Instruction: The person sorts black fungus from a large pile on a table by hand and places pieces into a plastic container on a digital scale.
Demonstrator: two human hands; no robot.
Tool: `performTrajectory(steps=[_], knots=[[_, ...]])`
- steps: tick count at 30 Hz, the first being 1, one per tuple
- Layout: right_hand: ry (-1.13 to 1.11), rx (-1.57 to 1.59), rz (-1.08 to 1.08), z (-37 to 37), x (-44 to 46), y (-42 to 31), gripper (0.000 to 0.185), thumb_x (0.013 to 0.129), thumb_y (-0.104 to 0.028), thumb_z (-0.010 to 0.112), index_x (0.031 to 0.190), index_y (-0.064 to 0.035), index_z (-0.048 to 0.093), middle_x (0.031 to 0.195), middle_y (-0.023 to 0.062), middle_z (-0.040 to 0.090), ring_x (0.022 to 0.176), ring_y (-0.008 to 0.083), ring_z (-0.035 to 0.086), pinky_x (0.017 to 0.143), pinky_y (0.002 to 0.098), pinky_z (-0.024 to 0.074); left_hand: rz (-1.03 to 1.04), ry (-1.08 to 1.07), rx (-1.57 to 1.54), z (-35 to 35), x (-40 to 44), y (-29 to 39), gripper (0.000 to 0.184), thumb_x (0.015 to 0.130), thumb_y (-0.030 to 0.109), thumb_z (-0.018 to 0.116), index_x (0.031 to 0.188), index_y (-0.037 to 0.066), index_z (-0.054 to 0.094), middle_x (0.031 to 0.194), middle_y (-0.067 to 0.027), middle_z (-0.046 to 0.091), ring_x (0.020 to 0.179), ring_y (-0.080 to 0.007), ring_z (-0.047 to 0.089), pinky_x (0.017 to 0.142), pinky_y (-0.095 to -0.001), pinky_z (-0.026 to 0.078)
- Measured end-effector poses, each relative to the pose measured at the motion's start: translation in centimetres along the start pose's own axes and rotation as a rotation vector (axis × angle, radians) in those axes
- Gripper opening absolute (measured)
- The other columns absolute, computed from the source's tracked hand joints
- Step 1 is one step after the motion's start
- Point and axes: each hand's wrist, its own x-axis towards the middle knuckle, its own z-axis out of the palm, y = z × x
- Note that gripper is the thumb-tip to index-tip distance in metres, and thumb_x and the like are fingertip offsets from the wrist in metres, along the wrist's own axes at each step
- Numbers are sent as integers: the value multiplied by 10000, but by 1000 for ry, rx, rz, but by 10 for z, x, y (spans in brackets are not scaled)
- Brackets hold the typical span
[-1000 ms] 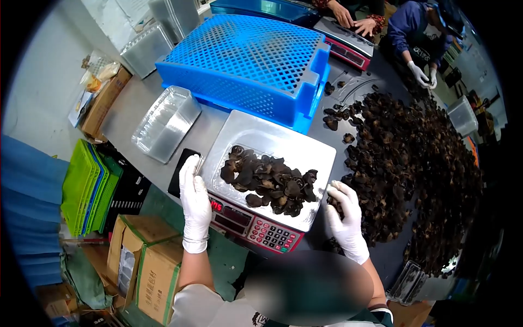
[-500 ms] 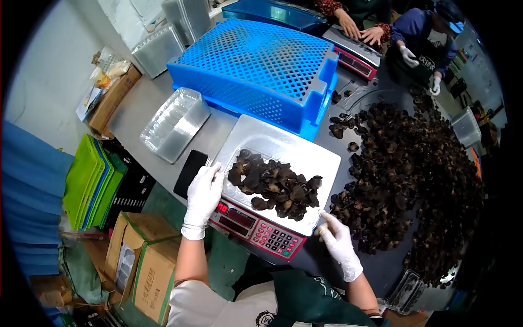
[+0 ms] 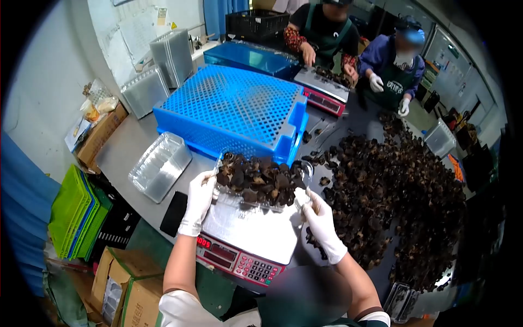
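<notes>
At the centre of the head view, my left hand [image 3: 199,200] and right hand [image 3: 321,219] grasp a clear tray [image 3: 309,173] over the twelve-o'clock side of the scale [image 3: 248,226]. It looks filled with dark pieces [image 3: 259,181]; the heap [image 3: 392,201] at three o'clock lies untrayed.

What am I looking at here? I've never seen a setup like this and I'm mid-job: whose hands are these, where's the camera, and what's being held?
No machine here: these are a person's own left hand and right hand, both in white gloves. One camera, worn on that person's head, looks forward and down. The hands grip opposite ends of a clear plastic tray holding what looks like wood ear fungus, over the far part of a digital scale. On the gray table, a big fungus heap lies to the right; a blue perforated crate sits beyond the scale, and another clear container to the left. Two co-workers are across the table.
</notes>
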Motion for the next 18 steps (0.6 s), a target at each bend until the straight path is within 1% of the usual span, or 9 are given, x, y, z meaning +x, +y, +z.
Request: performTrajectory(steps=[1, 5, 7, 10, 13, 14, 16, 17, 18], knots=[[-32, 11, -15, -3, 17, -7, 477, 933, -63, 500, 1377, 47, 365, 723, -33, 509, 614, 38, 463, 574, 190, 415, 8, 2, -38, 4, 14, 0, 216, 912, 89, 551, 1093, -18, 599, 768, -17, 590, 543, -54, 511, 492, -201, 441], [-14, -66, -75, -9, 72, -2, 577, 926, -120, 533, 1418, 49, 284, 748, -18, 518, 641, 50, 489, 605, 193, 426, 66, 78, -25, 22, 71, -7, 184, 914, 96, 550, 1050, -10, 612, 778, -42, 610, 522, -74, 547, 451, -214, 450], [-55, 38, -20, -9, 82, -6, 613, 922, -111, 537, 1433, 51, 238, 898, 11, 553, 733, 63, 535, 676, 194, 449, 132, 125, 15, 29, 89, -6, 166, 907, 94, 548, 1013, -8, 624, 774, -64, 630, 501, -97, 574, 426, -234, 453], [-83, 133, 6, -13, 82, 1, 620, 908, -48, 534, 1441, 30, 227, 1146, 73, 576, 901, 109, 579, 805, 228, 493, 110, 193, -3, 38, 116, -2, 141, 912, 102, 543, 937, -14, 620, 721, -58, 618, 484, -118, 583, 420, -251, 471], [-120, 100, 66, -16, 64, 3, 521, 909, -23, 518, 1390, 43, 331, 1185, 99, 571, 959, 140, 592, 838, 269, 508, 114, 243, -51, 42, 151, -2, 153, 912, 118, 549, 877, -19, 607, 683, -53, 605, 493, -133, 599, 456, -268, 502], [-146, 65, 67, -18, 59, 6, 484, 909, -17, 514, 1366, 49, 370, 1191, 109, 569, 973, 151, 594, 851, 285, 511, 107, 258, -47, 42, 164, -3, 149, 903, 92, 544, 929, -35, 617, 744, -70, 631, 529, -148, 616, 495, -273, 521], [-164, 38, 28, -21, 47, 10, 412, 910, -29, 522, 1304, 61, 445, 1153, 142, 592, 1020, 186, 591, 885, 311, 502, 62, 313, -266, 47, 195, -13, 229, 894, 61, 525, 1081, -49, 601, 869, -111, 651, 565, -168, 632, 527, -277, 531], [-172, 48, 40, -23, 39, 6, 391, 908, -37, 530, 1282, 63, 468, 1136, 135, 604, 1024, 181, 590, 891, 307, 494, 37, 282, -281, 47, 205, -16, 366, 885, 30, 508, 1242, -47, 518, 1049, -159, 628, 730, -168, 653, 612, -270, 536], [-177, 60, 53, -26, 33, 4, 372, 907, -45, 538, 1260, 64, 492, 1120, 129, 617, 1028, 177, 590, 897, 302, 486, 83, 252, -301, 48, 207, -12, 447, 877, 15, 512, 1315, -40, 447, 1180, -173, 580, 896, -171, 628, 715, -267, 522]])
